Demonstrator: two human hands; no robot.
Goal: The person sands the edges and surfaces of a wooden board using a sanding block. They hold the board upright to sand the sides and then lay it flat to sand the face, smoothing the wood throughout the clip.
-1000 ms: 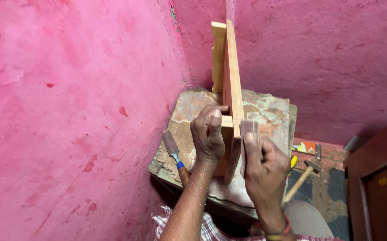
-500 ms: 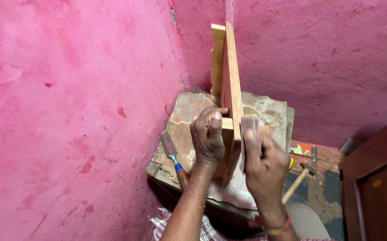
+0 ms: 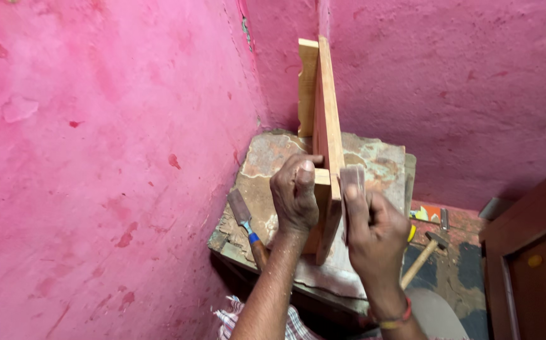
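A wooden frame of joined boards stands on edge on a worn stone slab in the corner of pink walls. My left hand grips the frame's left side at a cross piece. On the right, my right hand is closed around a folded piece of brown sandpaper, pressed flat against the frame's right face. A red band sits on my right wrist.
A chisel with a blue collar and wooden handle lies on the slab's left edge. On the floor to the right lie a hammer and small tools. A brown wooden door stands at the far right. Pink walls close in left and behind.
My right hand with the sandpaper has slid slightly along the frame's face. The left hand keeps its grip, and the view has shifted a little.
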